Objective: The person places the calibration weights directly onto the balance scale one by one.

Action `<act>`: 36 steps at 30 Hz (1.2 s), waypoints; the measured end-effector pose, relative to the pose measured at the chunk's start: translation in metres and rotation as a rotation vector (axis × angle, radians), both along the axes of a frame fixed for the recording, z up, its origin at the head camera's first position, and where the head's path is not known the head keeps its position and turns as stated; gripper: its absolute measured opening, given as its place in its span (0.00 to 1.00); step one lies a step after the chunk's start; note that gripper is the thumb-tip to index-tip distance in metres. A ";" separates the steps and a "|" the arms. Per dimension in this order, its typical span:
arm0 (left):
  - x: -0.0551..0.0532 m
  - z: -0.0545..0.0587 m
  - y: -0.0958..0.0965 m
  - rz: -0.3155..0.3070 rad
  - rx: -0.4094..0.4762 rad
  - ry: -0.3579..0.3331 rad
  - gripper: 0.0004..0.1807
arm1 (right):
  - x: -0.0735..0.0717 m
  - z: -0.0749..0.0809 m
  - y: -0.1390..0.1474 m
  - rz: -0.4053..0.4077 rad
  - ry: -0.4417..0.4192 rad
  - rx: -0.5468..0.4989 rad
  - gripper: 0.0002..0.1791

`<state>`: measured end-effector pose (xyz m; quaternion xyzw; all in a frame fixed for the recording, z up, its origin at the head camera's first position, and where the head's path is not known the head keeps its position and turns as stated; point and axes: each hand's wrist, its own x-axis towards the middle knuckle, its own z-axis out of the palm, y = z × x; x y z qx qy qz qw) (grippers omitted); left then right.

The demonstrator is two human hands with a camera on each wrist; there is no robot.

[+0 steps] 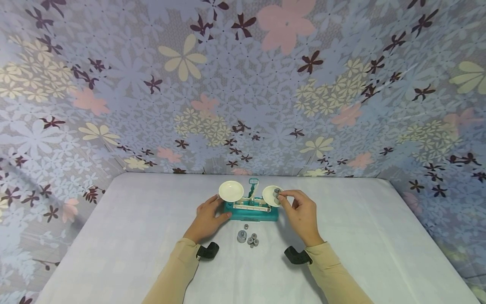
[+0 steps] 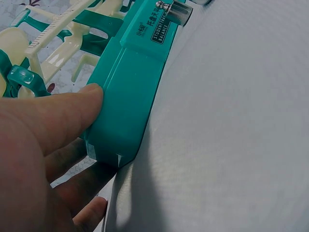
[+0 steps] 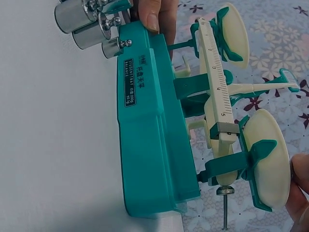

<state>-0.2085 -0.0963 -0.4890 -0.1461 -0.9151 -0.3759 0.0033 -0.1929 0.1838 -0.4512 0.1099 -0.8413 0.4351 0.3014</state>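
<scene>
A green student tray balance [image 1: 253, 216] with two cream pans stands on the white cloth. My left hand [image 1: 208, 217] grips the left end of its base, thumb on top and fingers around the end, as the left wrist view [image 2: 72, 125] shows closely. Over the right pan [image 1: 268, 195], my right hand [image 1: 303, 213] pinches a small metal weight [image 1: 277, 191] between thumb and fingers. In the right wrist view the fingertips [image 3: 300, 181] show at that pan's edge, while the pan hides the weight. The left pan [image 1: 231, 191] holds nothing visible.
In front of the balance stand a large metal weight [image 1: 241, 236], a small one [image 1: 246, 226] and a cluster of several small weights [image 1: 251, 242]. A white cloth [image 1: 144, 236] covers the table. Flowered fabric [image 1: 243, 105] hangs behind.
</scene>
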 end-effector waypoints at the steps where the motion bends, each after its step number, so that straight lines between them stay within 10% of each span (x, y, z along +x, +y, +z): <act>1: 0.000 0.000 0.000 0.001 -0.001 -0.002 0.34 | 0.000 0.000 0.000 0.001 0.002 0.001 0.05; 36: 0.000 0.001 0.000 -0.001 0.004 -0.025 0.34 | 0.016 0.013 -0.015 0.133 -0.088 -0.039 0.10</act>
